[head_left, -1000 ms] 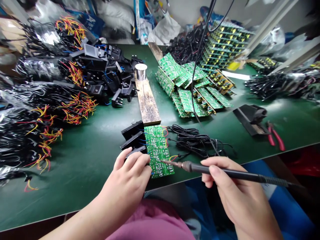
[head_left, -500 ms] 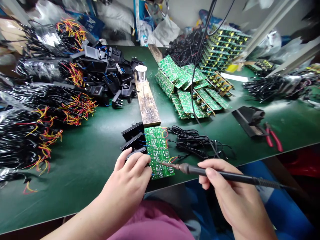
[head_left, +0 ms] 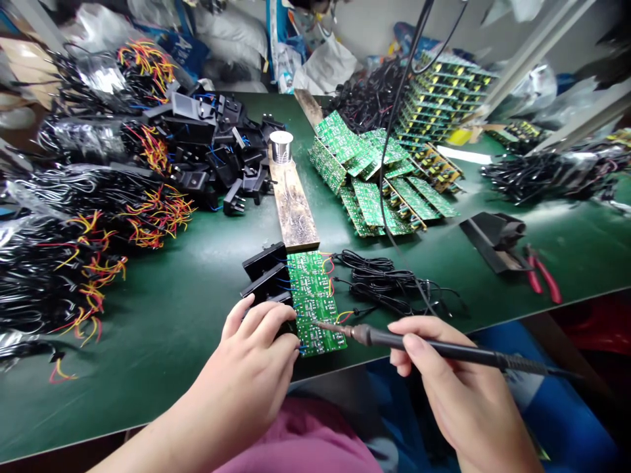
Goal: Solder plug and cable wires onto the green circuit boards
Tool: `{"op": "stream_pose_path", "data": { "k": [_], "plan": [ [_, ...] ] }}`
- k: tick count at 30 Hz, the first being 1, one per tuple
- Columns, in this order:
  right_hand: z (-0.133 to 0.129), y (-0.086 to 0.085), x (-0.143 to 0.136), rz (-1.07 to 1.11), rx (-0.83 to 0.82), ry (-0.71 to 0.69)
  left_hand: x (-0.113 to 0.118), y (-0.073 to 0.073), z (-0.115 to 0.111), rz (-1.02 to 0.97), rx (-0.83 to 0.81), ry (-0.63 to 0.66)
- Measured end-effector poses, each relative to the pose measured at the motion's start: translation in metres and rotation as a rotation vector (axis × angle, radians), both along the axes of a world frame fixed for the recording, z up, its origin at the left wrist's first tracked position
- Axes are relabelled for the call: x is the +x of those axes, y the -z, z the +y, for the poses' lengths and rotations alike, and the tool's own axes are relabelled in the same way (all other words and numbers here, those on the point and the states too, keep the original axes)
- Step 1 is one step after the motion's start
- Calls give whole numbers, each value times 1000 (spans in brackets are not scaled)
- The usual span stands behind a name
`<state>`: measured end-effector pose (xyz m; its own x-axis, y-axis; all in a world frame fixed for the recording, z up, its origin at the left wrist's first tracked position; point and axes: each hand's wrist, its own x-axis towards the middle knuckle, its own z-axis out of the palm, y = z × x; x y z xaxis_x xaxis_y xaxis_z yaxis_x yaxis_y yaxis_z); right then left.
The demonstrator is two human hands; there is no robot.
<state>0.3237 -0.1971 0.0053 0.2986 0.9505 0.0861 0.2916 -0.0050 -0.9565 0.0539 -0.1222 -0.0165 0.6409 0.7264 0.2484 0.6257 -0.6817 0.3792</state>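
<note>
A green circuit board panel (head_left: 313,289) lies near the table's front edge, with black plug housings (head_left: 266,266) wired along its left side and coiled black cables (head_left: 374,279) joined by red and yellow wires at its right. My left hand (head_left: 261,355) is closed at the lower left of the panel, over the nearest housing; its fingertips hide what they grip. In my right hand (head_left: 444,374) is a soldering iron (head_left: 384,337), held like a pen, its tip over the lower middle of the panel. Whether the tip touches is too small to tell.
A solder spool (head_left: 281,148) stands on a wooden board (head_left: 294,210) behind the panel. Stacked circuit boards (head_left: 369,164) sit at the right, cable bundles (head_left: 64,263) at the left. Red-handled pliers (head_left: 545,276) lie far right; a black cord (head_left: 389,131) hangs down.
The view has shifted slightly. My left hand sits a little lower against the housings and panel, while the soldering iron stays over nearly the same part of the board.
</note>
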Motion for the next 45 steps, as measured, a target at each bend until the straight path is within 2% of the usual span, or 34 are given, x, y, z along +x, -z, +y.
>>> {"op": "stream_pose_path", "data": {
  "k": [9, 24, 45],
  "plan": [
    [-5, 4, 3, -63, -52, -33, 9, -2, 3, 91, 140, -60],
    [-8, 5, -4, -95, -102, -122, 18, -1, 8, 167, 159, -66],
    [-9, -6, -7, -339, 12, -155, 25, -11, 11, 324, 173, -21]
  ]
}}
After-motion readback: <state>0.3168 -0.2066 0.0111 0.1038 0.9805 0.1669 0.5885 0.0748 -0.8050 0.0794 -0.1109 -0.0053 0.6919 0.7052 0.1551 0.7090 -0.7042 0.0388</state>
